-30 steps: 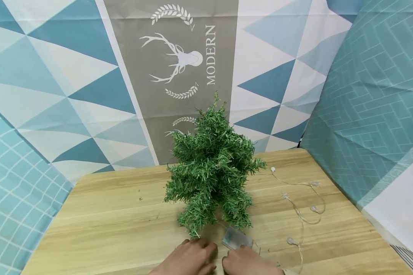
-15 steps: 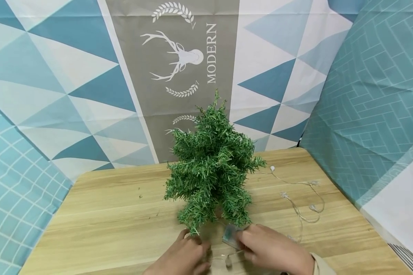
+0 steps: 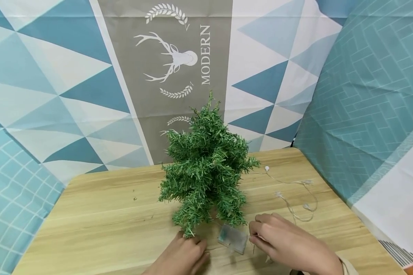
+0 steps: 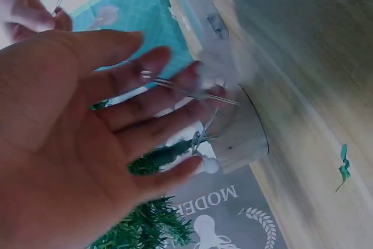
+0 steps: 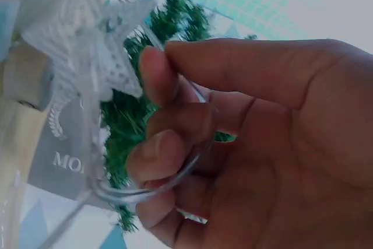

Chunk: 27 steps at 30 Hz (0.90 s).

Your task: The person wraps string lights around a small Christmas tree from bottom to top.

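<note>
A small artificial Christmas tree (image 3: 206, 172) stands upright mid-table, its round wooden base (image 4: 245, 132) visible in the left wrist view. Near its front lies a clear battery box (image 3: 233, 238). My left hand (image 3: 184, 254) is low at the tree's front left. In the left wrist view its fingers are spread loosely, with a thin fairy-light wire (image 4: 175, 87) running across them. To the right of the box, my right hand (image 3: 289, 240) pinches a loop of fairy-light wire (image 5: 125, 195) between thumb and fingers. A clear star-shaped light (image 5: 87, 45) hangs beside those fingertips.
More of the light string (image 3: 304, 182) trails in loops over the right side of the wooden table (image 3: 99, 221). Small green needle scraps (image 3: 135, 198) lie on the left. Patterned cloth (image 3: 179, 91) backs the table, with teal cloth (image 3: 371, 95) on the right.
My right hand has moved right, from beside the left hand to past the battery box, drawing wire with it. The left hand has stayed near the tree's front. The head view has shifted slightly.
</note>
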Each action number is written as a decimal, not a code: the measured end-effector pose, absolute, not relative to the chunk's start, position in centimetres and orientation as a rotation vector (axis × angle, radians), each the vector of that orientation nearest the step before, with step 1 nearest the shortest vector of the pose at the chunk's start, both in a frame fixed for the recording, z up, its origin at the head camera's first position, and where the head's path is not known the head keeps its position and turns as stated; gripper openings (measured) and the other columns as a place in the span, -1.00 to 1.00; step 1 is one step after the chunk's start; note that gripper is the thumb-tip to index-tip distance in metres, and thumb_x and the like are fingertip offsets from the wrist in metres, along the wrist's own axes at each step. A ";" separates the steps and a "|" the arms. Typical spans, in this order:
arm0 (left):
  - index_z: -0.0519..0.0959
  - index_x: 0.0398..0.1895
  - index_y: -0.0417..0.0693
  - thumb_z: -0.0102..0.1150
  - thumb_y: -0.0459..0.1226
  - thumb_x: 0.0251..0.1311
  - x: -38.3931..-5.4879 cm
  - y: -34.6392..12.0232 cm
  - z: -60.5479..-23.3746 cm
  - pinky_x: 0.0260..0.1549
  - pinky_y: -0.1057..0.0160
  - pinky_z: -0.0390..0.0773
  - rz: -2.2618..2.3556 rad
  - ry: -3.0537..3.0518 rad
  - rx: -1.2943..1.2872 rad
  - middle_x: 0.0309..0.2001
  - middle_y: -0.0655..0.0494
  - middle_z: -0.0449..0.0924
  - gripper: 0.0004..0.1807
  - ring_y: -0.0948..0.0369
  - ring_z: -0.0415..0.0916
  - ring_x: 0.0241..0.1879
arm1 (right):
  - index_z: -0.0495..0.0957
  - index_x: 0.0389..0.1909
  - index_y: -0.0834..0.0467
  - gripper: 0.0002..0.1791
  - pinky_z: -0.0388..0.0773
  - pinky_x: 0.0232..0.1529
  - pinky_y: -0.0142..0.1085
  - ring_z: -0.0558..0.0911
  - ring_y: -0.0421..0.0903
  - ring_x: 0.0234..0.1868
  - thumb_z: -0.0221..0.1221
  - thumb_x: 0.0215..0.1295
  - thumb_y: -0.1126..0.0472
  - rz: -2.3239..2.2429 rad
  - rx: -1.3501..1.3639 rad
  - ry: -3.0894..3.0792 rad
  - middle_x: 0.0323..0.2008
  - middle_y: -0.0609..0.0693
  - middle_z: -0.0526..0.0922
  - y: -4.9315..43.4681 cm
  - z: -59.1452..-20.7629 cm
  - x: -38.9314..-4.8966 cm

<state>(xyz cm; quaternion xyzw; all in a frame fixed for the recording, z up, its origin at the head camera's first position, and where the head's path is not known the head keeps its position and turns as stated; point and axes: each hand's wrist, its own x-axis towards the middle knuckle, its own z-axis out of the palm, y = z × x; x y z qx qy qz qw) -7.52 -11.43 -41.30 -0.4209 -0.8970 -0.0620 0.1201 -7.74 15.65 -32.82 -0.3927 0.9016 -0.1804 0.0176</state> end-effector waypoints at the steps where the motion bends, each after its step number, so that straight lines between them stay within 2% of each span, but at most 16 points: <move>1: 0.47 -0.56 0.09 0.14 -0.12 0.08 -7.5 -11.3 -41.2 -0.37 0.32 0.48 -0.225 -2.566 -1.254 -0.58 0.30 0.46 -0.84 0.42 0.38 -0.60 | 0.34 -0.52 -0.17 -0.77 0.25 -0.63 -0.55 0.22 -0.43 -0.63 -0.10 0.35 -0.01 -0.602 -1.218 2.791 -0.61 -0.36 0.25 15.8 -32.6 -7.7; 2: 0.45 -0.58 0.09 0.15 -0.14 0.07 -7.5 -11.0 -41.1 -0.44 0.44 0.44 -0.277 -2.504 -1.289 -0.60 0.33 0.43 -0.84 0.45 0.34 -0.62 | 0.34 -0.50 -0.18 -0.79 0.25 -0.63 -0.55 0.22 -0.44 -0.63 -0.12 0.35 -0.03 -0.644 -1.220 2.779 -0.61 -0.37 0.25 15.9 -32.4 -7.6; 5: 0.40 -0.60 0.13 0.16 -0.21 0.06 -7.2 -10.1 -40.7 -0.50 0.58 0.33 -0.433 -2.317 -1.379 -0.65 0.41 0.32 -0.83 0.52 0.24 -0.63 | 0.31 -0.48 -0.21 -0.81 0.26 -0.65 -0.55 0.19 -0.47 -0.65 -0.12 0.36 0.00 -0.773 -1.259 2.709 -0.65 -0.37 0.21 16.3 -31.7 -7.4; 9: 0.39 -0.60 0.16 0.16 -0.24 0.04 -6.5 -9.2 -40.2 -0.36 0.50 0.35 -0.505 -2.158 -1.407 -0.68 0.44 0.28 -0.82 0.53 0.22 -0.63 | 0.33 -0.45 -0.24 -0.80 0.27 -0.63 -0.58 0.16 -0.49 -0.67 -0.09 0.36 0.11 -0.886 -1.341 2.688 -0.67 -0.36 0.17 16.7 -30.7 -7.2; 14: 0.43 -0.51 0.14 0.15 -0.23 0.07 -6.0 -9.0 -39.8 -0.28 0.47 0.39 -0.501 -2.164 -1.383 -0.63 0.44 0.36 -0.90 0.53 0.28 -0.61 | 0.42 -0.32 -0.25 -0.74 0.28 -0.56 -0.63 0.27 -0.49 -0.60 0.02 0.28 0.27 -1.033 -1.441 2.764 -0.58 -0.41 0.32 17.4 -29.7 -6.9; 16: 0.48 -0.39 0.09 0.12 -0.21 0.10 -6.0 -9.1 -39.7 -0.21 0.42 0.43 -0.473 -2.164 -1.384 -0.52 0.38 0.47 -0.97 0.48 0.41 -0.49 | 0.45 -0.27 -0.22 -0.68 0.28 -0.53 -0.65 0.31 -0.49 -0.57 0.07 0.22 0.35 -1.105 -1.494 2.787 -0.52 -0.41 0.38 17.7 -29.5 -6.8; 19: 0.51 -0.18 0.00 0.13 -0.19 0.10 -6.0 -9.3 -39.6 -0.09 0.31 0.46 -0.420 -2.155 -1.362 -0.26 0.22 0.58 -0.78 0.32 0.52 -0.20 | 0.50 -0.21 -0.13 -0.61 0.28 -0.52 -0.68 0.32 -0.48 -0.55 0.15 0.10 0.45 -1.222 -1.583 2.823 -0.47 -0.38 0.43 17.9 -29.2 -6.7; 22: 0.47 -0.02 -0.09 0.12 -0.14 0.09 -5.8 -9.2 -39.6 0.01 0.24 0.43 -0.337 -2.166 -1.304 -0.01 0.08 0.52 -0.61 0.18 0.44 0.03 | 0.54 -0.21 -0.02 -0.60 0.26 -0.53 -0.66 0.30 -0.46 -0.55 0.17 0.02 0.51 -1.362 -1.675 2.832 -0.48 -0.31 0.46 18.0 -28.9 -6.8; 25: 0.37 0.12 -0.14 0.04 -0.07 0.15 -5.5 -8.8 -39.6 0.05 0.26 0.39 -0.277 -2.218 -1.238 0.11 0.04 0.42 -0.49 0.17 0.38 0.11 | 0.56 -0.24 0.08 -0.65 0.24 -0.55 -0.63 0.31 -0.43 -0.54 0.17 0.00 0.54 -1.497 -1.763 2.811 -0.52 -0.24 0.45 18.0 -28.6 -7.0; 27: 0.29 0.20 -0.17 -0.05 -0.04 0.20 -5.4 -8.7 -39.5 0.06 0.27 0.39 -0.267 -2.260 -1.191 0.12 0.04 0.40 -0.43 0.18 0.37 0.10 | 0.57 -0.26 0.13 -0.69 0.22 -0.56 -0.61 0.31 -0.42 -0.54 0.16 0.01 0.54 -1.569 -1.790 2.812 -0.53 -0.21 0.46 18.1 -28.5 -7.1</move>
